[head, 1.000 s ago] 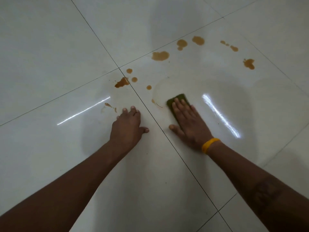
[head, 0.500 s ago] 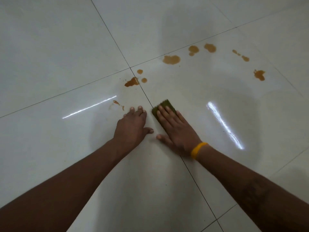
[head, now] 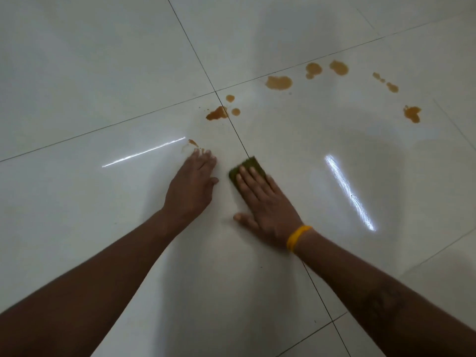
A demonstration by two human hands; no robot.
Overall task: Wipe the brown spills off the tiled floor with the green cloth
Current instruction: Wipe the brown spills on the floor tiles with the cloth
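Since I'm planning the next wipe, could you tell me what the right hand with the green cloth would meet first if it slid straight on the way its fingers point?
Probably the grout line, then the brown spill on it; the right hand presses the green cloth pointing that way.

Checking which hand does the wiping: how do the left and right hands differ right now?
The right hand presses flat on the green cloth; the left hand rests on the bare tiled floor with nothing under it. The right wrist wears a yellow band; the left wrist is bare. Both are palm-down on the floor, close together.
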